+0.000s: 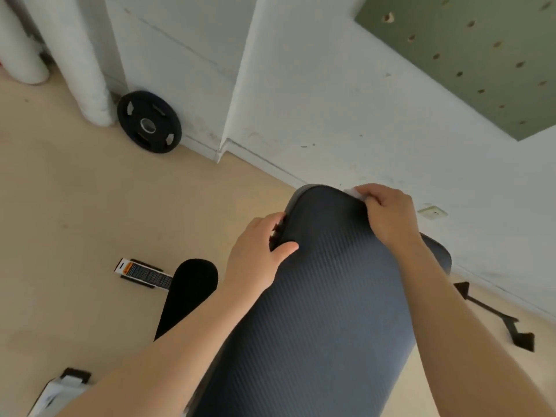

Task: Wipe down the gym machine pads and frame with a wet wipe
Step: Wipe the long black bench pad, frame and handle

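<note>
A long dark ribbed bench pad point(319, 311) runs from the bottom of the view up to its rounded far end. My left hand point(255, 257) grips the pad's left edge near that end, thumb on top and fingers curled under. My right hand point(388, 215) presses a white wet wipe point(352, 192) against the pad's far right corner; only a small piece of the wipe shows past my fingers. A black roller pad point(189, 293) sits lower on the left, with a labelled frame bar point(144, 273) beside it.
A black weight plate point(149, 121) leans against the white wall. White wrapped posts point(81, 61) stand at the upper left. The machine's black foot bar point(496, 317) lies on the beige floor at the right. A wall socket point(432, 211) sits low on the wall.
</note>
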Tool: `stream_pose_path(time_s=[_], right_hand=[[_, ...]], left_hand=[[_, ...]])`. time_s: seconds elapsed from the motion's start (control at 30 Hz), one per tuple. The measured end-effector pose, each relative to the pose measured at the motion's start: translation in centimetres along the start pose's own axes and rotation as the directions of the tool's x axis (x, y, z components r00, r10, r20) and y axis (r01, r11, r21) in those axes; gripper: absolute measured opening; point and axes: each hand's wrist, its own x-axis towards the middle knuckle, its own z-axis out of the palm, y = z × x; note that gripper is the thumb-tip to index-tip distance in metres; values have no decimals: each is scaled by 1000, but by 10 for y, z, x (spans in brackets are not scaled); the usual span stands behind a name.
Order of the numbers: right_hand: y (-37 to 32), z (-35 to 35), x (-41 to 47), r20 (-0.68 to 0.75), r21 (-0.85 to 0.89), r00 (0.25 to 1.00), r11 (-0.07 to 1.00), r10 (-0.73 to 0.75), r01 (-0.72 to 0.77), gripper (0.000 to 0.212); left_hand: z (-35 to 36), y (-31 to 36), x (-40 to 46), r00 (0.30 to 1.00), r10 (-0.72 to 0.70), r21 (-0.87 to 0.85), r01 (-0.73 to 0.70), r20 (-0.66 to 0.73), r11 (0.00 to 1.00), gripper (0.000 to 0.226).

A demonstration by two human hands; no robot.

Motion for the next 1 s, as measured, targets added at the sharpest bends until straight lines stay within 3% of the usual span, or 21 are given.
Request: stream_pose_path(time_s=[0.13,0.23,0.3,0.43,0.53,0.6,0.67,0.77,0.83,0.9,1.0], right_hand=[[-18,7,-5,36,-38,990,990,-136,137,29],[-33,17,-7,120,-123,943,938,-310,324,37],[-24,14,-11,132,-143,926,918,-354,371,40],[30,-5,-23,25,-182,982,965,-189,190,38],[60,-10,-36,-95,-285,995,958,-35,6,37],[59,-3,-39,-165,-253,986,965,28,-70,35],[43,6,-33,-161,-210,987,977,-7,-27,32],[14,18,-24,-55,-169,972,961,-230,218,35],[15,14,-22,7,-160,955,943,-296,293,39],[40,6,-22,-17,-176,967,953,-254,247,35],[94,-12,-31,-127,-220,985,972,-118,88,32]], left_hand=[[0,4,0,1000,-11,0,11,-17,1000,50],[-1,7,-2,1000,-2,26,2,0,1000,50],[-3,10,-2,1000,-15,69,13,20,998,52],[-6,24,-1,999,-7,193,-3,50,981,70],[-4,41,-1,980,192,425,-199,60,883,71],[0,51,0,960,274,552,-261,61,792,70],[5,57,4,947,313,606,-288,69,741,70],[11,63,9,943,306,655,-314,131,687,79],[13,66,10,943,287,708,-317,167,631,92],[15,70,9,944,280,753,-310,173,581,97],[21,72,6,954,255,762,-280,156,583,94]])
